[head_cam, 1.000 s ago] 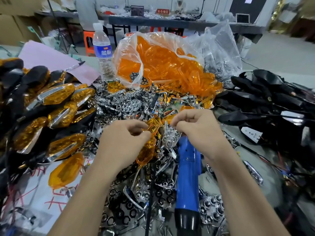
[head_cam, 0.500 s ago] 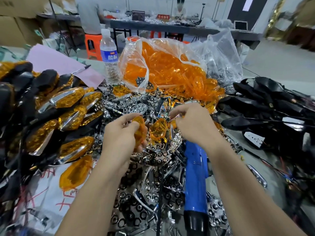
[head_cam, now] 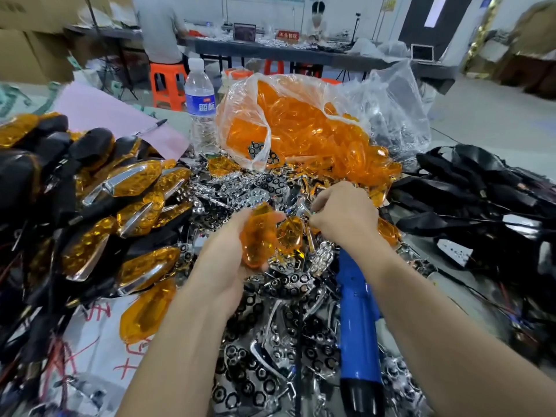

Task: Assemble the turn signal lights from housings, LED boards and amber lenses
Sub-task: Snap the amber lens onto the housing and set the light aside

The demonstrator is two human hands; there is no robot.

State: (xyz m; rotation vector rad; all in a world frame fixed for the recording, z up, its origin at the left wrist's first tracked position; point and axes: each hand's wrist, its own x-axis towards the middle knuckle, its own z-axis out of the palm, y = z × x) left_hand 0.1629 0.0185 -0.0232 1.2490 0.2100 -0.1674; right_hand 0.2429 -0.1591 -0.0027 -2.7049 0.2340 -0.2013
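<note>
At the middle of a crowded workbench, our left hand (head_cam: 224,266) curls its fingers and thumb round a small stack of amber lenses (head_cam: 258,237), holding them just above a heap of chrome reflector boards (head_cam: 270,341). Our right hand (head_cam: 343,219) is just beside it, fingers bent tight with the tips drawn together next to the lenses; we cannot tell what, if anything, they pinch. Under our right forearm lies a blue electric screwdriver (head_cam: 358,326), resting on the chrome heap with its dark tip toward us. Behind the hands, a clear plastic bag (head_cam: 240,121) spills more orange lenses onto the heap. To our left is a pile of finished turn signal lights (head_cam: 135,206), black with amber faces and chrome trim, and one loose lens (head_cam: 147,311) lies near its front edge. To our right sit black housings (head_cam: 481,200) tangled with wires. Farther back on the left, a water bottle (head_cam: 200,109) stands upright next to a pink sheet of paper (head_cam: 114,115) with a pen (head_cam: 150,127) on it.
</note>
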